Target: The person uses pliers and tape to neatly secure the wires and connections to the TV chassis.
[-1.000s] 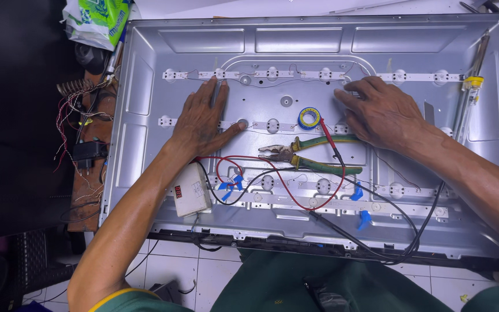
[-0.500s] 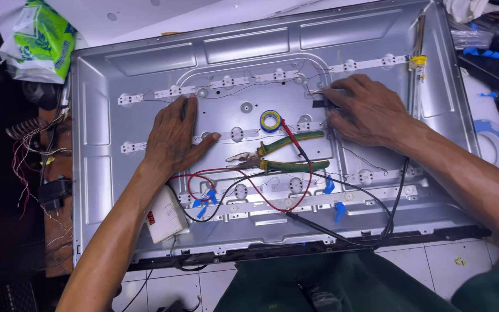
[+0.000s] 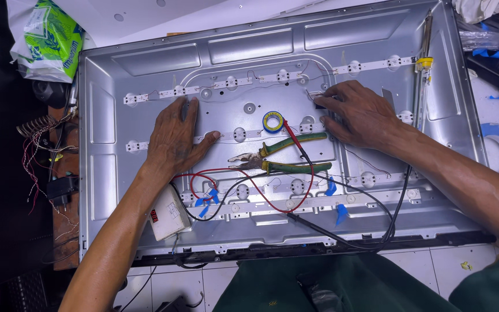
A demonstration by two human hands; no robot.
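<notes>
A large grey metal panel is laid flat, and rows of white light strips are fixed across it. The left hand is spread flat, fingers released, and pressed on the middle strip toward the panel's left side; nothing is grasped by it. The right hand is set near the upper right, between the top strip and the middle one, with its fingertips curled down onto a small dark part at the strip's end; whether that part is pinched or merely pressed cannot be told.

The step in hand is judged to be seating or freeing a strip end. It would be done well if the strip is steadied by the flat hand while light, even pressure is applied at the connector, so that the thin strip is not bent.

At the panel's centre, green-handled pliers and a yellow-and-blue tape roll are laid, crossed by red and black leads. A small white tester box with a red label is set at the lower left edge. Beyond the upper left corner, a green-and-white printed plastic bag is seen.
</notes>
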